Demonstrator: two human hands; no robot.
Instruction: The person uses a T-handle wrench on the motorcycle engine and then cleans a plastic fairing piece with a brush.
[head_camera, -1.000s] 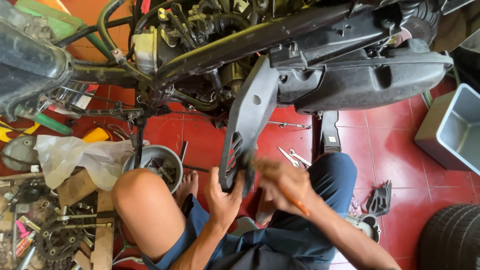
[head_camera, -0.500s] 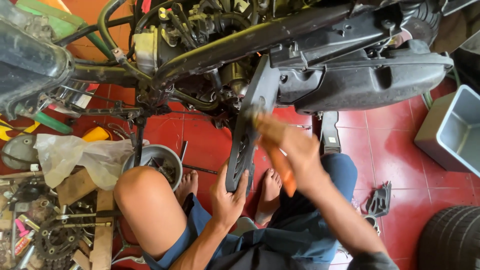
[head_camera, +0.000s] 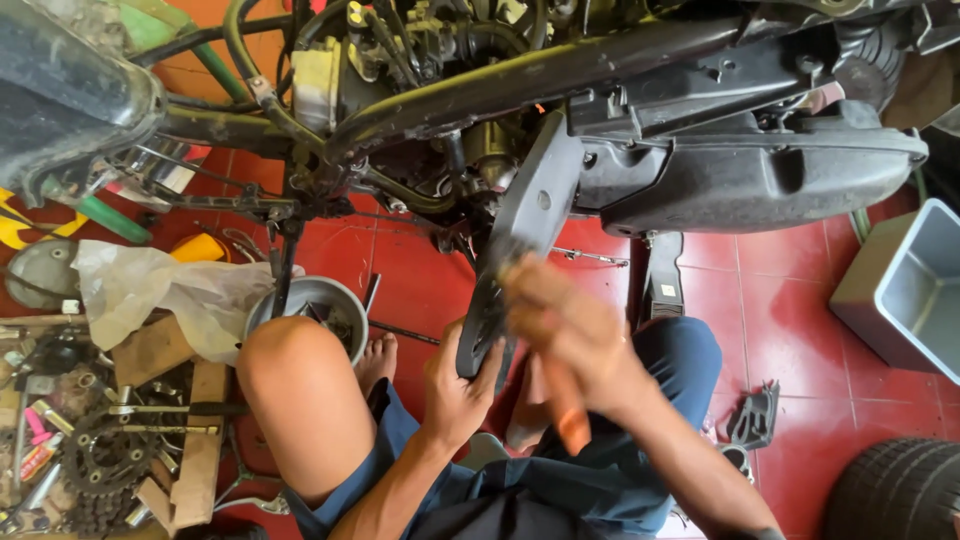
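While the person sits on the floor w/ knees up, the scene reads so:

Left hand: left hand (head_camera: 455, 385) closed round the lower end of the black plastic panel (head_camera: 520, 240), fingers wrapped on its edge, thumb side up.
Right hand: right hand (head_camera: 565, 335) blurred, just right of the panel's lower half, touching or nearly so; fingers curled round an orange-handled tool (head_camera: 565, 420), handle pointing down toward the lap.
Panel: long, dark, tilted; lower end in the left hand, upper end up against the scooter underside (head_camera: 740, 165), betw. both hands and the engine.
Left side: metal bowl (head_camera: 320, 300) by the bare knee, crumpled plastic bag (head_camera: 170, 290), chain sprocket (head_camera: 100, 455) among wood scraps.
Right side: grey bin (head_camera: 905, 290) on the red tile floor (head_camera: 790, 330), tyre (head_camera: 895, 490) at the corner.
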